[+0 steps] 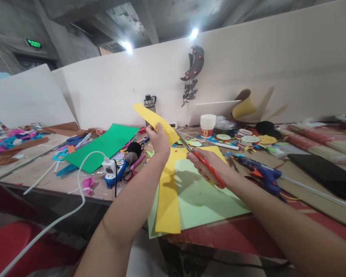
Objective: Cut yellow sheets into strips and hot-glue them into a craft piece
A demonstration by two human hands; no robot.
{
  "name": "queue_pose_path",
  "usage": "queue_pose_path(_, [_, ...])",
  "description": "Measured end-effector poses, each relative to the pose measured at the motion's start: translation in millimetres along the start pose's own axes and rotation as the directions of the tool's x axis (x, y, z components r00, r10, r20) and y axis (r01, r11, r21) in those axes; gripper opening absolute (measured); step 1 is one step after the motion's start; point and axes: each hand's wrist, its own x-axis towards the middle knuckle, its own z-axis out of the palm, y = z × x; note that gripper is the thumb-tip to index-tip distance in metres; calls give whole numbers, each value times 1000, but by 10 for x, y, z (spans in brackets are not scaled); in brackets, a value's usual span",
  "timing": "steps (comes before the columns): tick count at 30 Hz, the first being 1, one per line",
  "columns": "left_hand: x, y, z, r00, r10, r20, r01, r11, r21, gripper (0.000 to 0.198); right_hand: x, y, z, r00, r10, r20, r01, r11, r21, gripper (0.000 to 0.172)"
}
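My left hand (159,139) is closed on a yellow paper strip (150,114), held up above the table and slanting up to the left. My right hand (208,166) grips red-handled scissors (203,158); their metal blades point up and left and meet the strip's right end. Under both hands a long yellow sheet (168,198) lies over a pale green sheet (202,194) at the table's near edge.
A dark green sheet (103,146), a white plug with cable (108,166), a blue glue gun (265,175), a paper cup stack (207,125), a water bottle (150,102), round stickers and paper scraps crowd the table. A black mat (325,173) lies right.
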Motion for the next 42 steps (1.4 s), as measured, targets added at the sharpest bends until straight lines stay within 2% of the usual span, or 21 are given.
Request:
queue_pose_path(5, [-4,-55,-16,998,54,23,-55,997,46,16,-3,-22,-50,997,-29,75,29,1000,-2,37])
queue_pose_path(13, [-33,-2,-3,998,56,35,-59,996,74,16,8,-65,-22,998,-27,56,22,996,87,37])
queue_pose_path(18, [0,-12,4,998,50,41,-51,998,34,18,-14,-151,-52,998,-52,38,48,993,111,35])
queue_pose_path(29, [-42,21,26,999,22,45,-24,999,34,16,-32,-197,-51,1000,7,25,-10,990,138,38])
queue_pose_path(35, [-82,57,28,999,11,48,-15,998,68,13,-25,-145,-13,999,35,25,-39,987,158,38])
queue_pose_path(42, [-131,49,25,996,21,82,-25,998,54,12,18,-31,16,999,-33,33,26,982,187,35])
